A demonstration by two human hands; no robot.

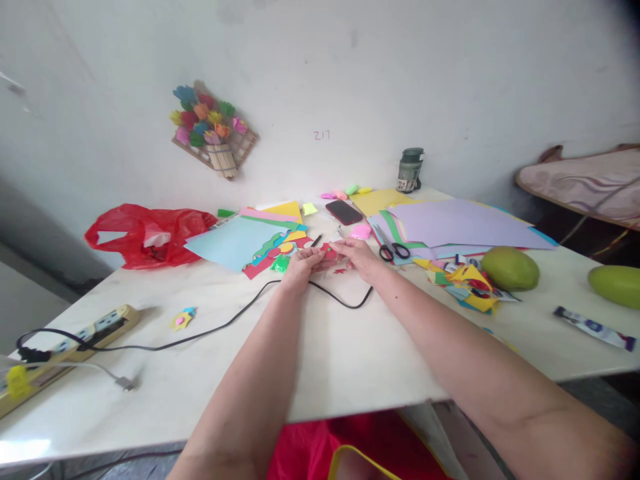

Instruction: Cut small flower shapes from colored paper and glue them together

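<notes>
Both of my hands meet over the middle of the white table (345, 353). My left hand (303, 264) is closed on the near side of a small red paper piece (327, 252). At the other side of that piece, my right hand (359, 257) pinches it between thumb and finger. A small greenish spot shows on the red paper; its exact shape is too small to tell. Red paper scraps (341, 271) lie just under my hands. Left of my left hand is a green lump in clear wrap (280, 264). Black-handled scissors (395, 252) rest to the right of my right hand.
Coloured sheets are stacked at left (235, 240) and right (460, 222). A phone (344, 212) lies behind my hands. A black cord (200, 335) crosses the table from a power strip (95, 330). Paper scraps (470, 283), a green mango (510, 268) and a glue tube (595, 328) lie right.
</notes>
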